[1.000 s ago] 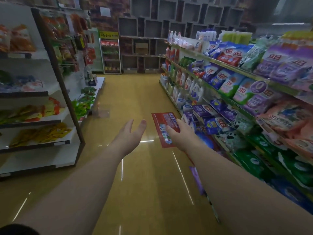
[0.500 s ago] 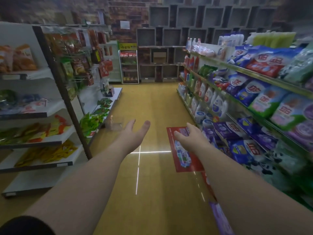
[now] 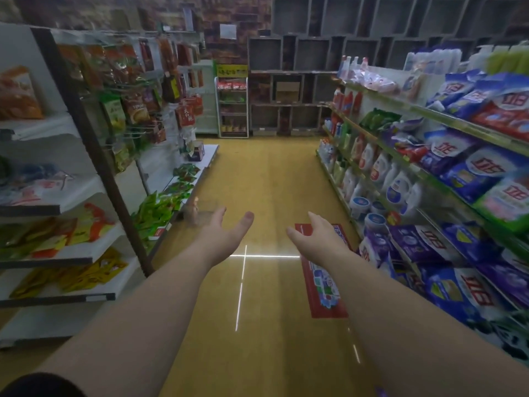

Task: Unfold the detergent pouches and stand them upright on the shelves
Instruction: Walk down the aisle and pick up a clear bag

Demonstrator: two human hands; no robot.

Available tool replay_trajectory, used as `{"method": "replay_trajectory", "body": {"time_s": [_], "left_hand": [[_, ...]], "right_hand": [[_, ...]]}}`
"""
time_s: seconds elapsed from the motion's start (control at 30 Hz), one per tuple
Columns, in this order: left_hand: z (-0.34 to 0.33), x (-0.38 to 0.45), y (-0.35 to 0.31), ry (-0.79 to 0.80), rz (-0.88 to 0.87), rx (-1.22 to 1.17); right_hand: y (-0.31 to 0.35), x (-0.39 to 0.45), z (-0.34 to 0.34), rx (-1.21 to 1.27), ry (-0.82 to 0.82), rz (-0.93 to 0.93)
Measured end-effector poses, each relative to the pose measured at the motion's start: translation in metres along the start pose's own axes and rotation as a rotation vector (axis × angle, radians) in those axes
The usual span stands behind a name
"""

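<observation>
Both hands out over the aisle: left hand (image 3: 226,236) spread, holding nothing; right hand (image 3: 320,239) relaxed, empty. Red detergent pouch (image 3: 323,287) appears flat on floor (image 3: 266,179) beneath my right forearm, beside shelves (image 3: 429,179). Not yet stood upright; shelving remains.

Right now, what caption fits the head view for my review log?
Both hands, left and right, open above a red pouch in a store aisle.
</observation>
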State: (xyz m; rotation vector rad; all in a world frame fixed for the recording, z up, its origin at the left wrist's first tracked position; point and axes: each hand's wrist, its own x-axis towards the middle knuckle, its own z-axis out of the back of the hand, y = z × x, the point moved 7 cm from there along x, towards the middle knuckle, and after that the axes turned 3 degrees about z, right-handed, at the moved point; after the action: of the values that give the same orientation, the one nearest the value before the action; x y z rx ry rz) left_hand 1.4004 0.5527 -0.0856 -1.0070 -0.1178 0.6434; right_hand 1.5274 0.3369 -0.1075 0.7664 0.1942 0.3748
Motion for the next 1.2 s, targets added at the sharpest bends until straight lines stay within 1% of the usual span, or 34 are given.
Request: {"method": "replay_trajectory", "body": {"time_s": [0.13, 0.3, 0.43, 0.6, 0.7, 0.8, 1.03, 1.2], "left_hand": [[0.007, 0.087, -0.013, 0.018, -0.039, -0.030], [0.029, 0.191, -0.039, 0.030, -0.074, 0.029], [0.038, 0.267, -0.064, 0.051, -0.085, 0.043], [0.014, 0.339, -0.084, 0.168, -0.124, -0.039], [-0.004, 0.369, -0.099, 0.205, -0.160, -0.051], [-0.018, 0.410, -0.111, 0.225, -0.159, -0.052], [-0.053, 0.515, -0.147, 0.199, -0.138, -0.065], [-0.063, 0.614, -0.192, 0.132, -0.117, -0.060]], "right_hand": [[0.013, 0.071, 0.000, -0.036, -0.034, -0.017], [0.044, 0.170, 0.007, -0.080, -0.081, -0.060], [0.061, 0.235, 0.007, -0.067, -0.122, -0.080], [0.054, 0.291, 0.003, -0.055, -0.137, -0.137], [0.052, 0.328, 0.007, -0.049, -0.156, -0.152], [0.046, 0.375, 0.006, -0.031, -0.155, -0.163], [0.034, 0.508, -0.002, 0.001, -0.111, -0.078], [0.023, 0.630, 0.028, 0.040, -0.106, -0.067]]}}
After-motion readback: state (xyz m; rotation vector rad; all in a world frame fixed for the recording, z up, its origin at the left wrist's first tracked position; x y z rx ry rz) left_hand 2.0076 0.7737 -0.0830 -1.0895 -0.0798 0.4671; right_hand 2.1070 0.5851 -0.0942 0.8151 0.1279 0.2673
